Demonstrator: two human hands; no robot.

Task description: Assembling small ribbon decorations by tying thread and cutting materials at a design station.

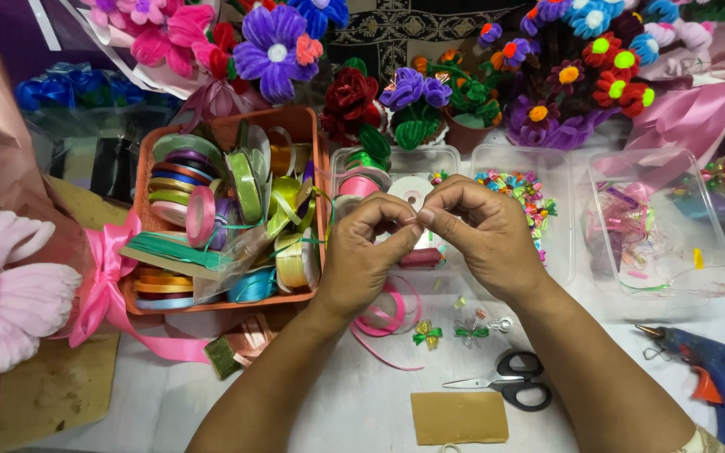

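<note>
Hands (362, 252) (484, 235) touching, each grip pinching tiny piece (414, 220), orange basket (322, 210) just left.

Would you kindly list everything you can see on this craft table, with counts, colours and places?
basket of ribbon spools: one, orange, left of centre
clear plastic boxes: three, behind the hands, centre to right
pipe-cleaner flowers: many, mixed colours, along the back
scissors: one, black handles, front centre
glue gun: one, blue, front right
cardboard piece: one, brown, front centre
small ribbon bows: a few, green and clear, under the hands
pink ribbon spool: one, under the left wrist
left hand: pinching something tiny
right hand: pinching the same spot
</note>
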